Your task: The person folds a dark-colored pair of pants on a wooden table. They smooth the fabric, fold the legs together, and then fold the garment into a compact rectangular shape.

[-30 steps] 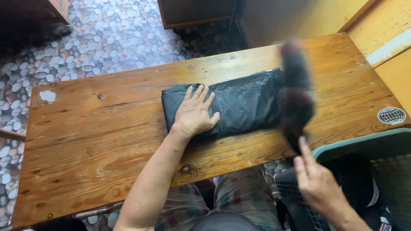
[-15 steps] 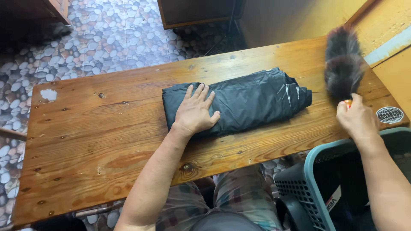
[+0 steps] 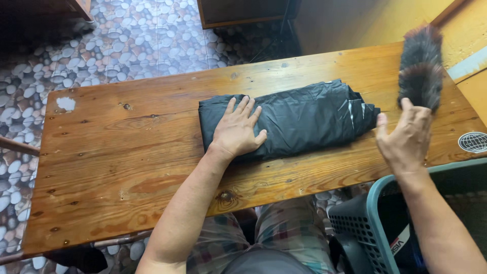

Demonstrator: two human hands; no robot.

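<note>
One folded black jacket (image 3: 299, 119) lies mid-table (image 3: 127, 152), soft, light and probably slippery; the left hand (image 3: 237, 131) presses flat, fingers spread. The right hand (image 3: 406, 136) hovers open beside a fur strip (image 3: 420, 68), best pinched at one end.

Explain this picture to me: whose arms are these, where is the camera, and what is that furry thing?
The camera sits on a person's head and looks down, so both arms are that person's own. The left hand lies flat on a folded black garment on a wooden table. The right hand is open, fingers spread, just below a dark furry piece near the table's right end; whether it touches it I cannot tell. A teal-rimmed laundry basket stands at the lower right.
</note>
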